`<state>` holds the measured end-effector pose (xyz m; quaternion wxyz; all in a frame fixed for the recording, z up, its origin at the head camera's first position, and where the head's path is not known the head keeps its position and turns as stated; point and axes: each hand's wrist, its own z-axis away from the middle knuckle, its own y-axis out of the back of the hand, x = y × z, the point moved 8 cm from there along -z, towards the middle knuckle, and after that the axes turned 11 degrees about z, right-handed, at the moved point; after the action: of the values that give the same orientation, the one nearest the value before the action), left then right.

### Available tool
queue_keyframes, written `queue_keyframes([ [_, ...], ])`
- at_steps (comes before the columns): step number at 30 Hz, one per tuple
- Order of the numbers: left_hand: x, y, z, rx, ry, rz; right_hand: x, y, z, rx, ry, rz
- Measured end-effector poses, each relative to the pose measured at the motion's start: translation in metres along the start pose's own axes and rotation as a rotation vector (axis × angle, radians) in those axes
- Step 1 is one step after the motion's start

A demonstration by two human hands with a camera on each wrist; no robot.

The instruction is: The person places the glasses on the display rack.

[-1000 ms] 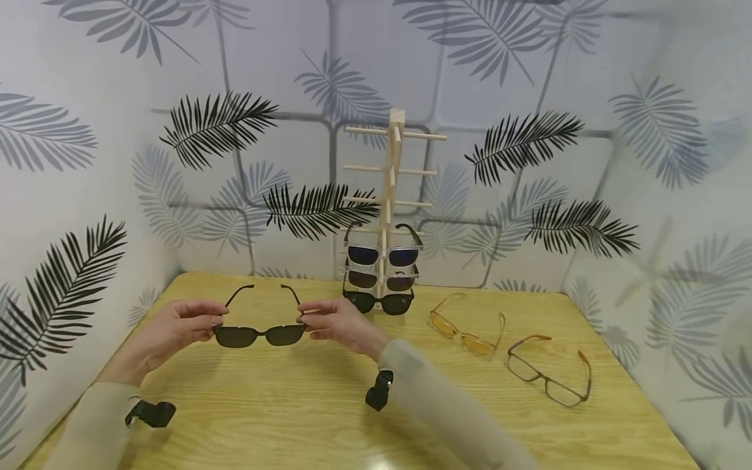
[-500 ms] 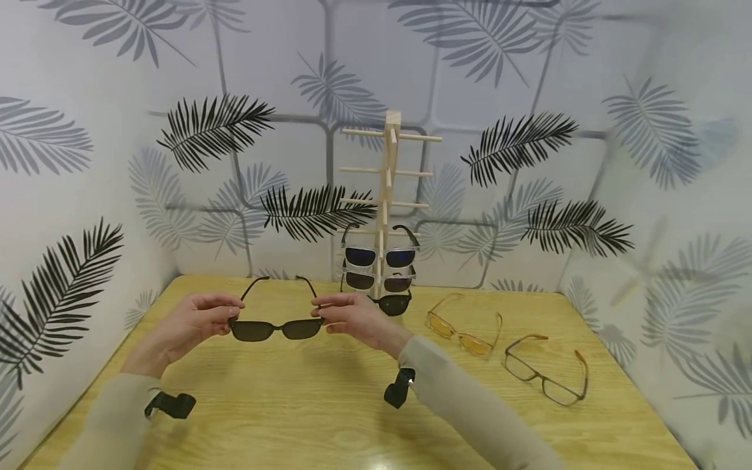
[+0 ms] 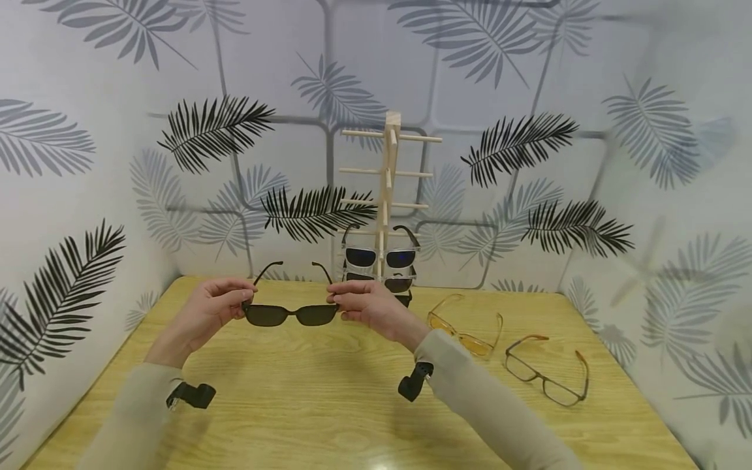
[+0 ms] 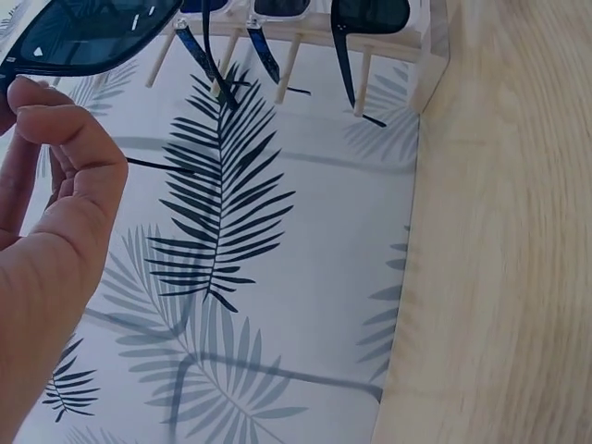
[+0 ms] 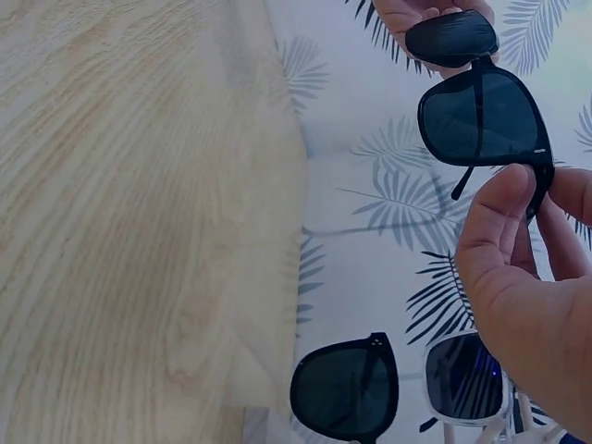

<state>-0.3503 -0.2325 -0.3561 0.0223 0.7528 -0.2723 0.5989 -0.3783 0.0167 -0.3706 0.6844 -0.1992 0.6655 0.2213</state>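
Black sunglasses with dark lenses are held up above the table, lenses toward me and temples spread away. My left hand pinches their left hinge end between thumb and fingers. At the opposite hinge, the thumb and fingers of my right hand grip the frame. In the right wrist view both lenses of the sunglasses show, with the right thumb near the hinge. Behind the right hand stands a wooden display rack, its lower pegs bearing clear-framed sunglasses and other dark pairs. The lowest pair is mostly hidden by my right hand.
Orange-lensed glasses lie on the wooden table right of the rack. Clear-lensed glasses with brown temple tips lie further right. Leaf-patterned walls border the table at the back and sides.
Both hands have carried the black sunglasses to the right and slightly up, toward the rack. The right hand now covers more of the lowest pair. The glasses on the table have stayed put.
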Motion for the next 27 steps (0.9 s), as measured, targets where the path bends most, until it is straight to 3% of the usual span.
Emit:
queue_keyframes([
  [8, 0.006, -0.013, -0.004, -0.061, -0.063, 0.118, -0.013, 0.006, 0.005, 0.021, 0.016, -0.043],
  [21, 0.016, -0.024, -0.006, -0.063, -0.101, 0.146, -0.035, 0.011, 0.008, 0.06, 0.076, -0.08],
  [27, 0.018, -0.033, -0.01, -0.132, -0.11, 0.171, -0.054, 0.019, 0.017, 0.099, 0.129, -0.078],
])
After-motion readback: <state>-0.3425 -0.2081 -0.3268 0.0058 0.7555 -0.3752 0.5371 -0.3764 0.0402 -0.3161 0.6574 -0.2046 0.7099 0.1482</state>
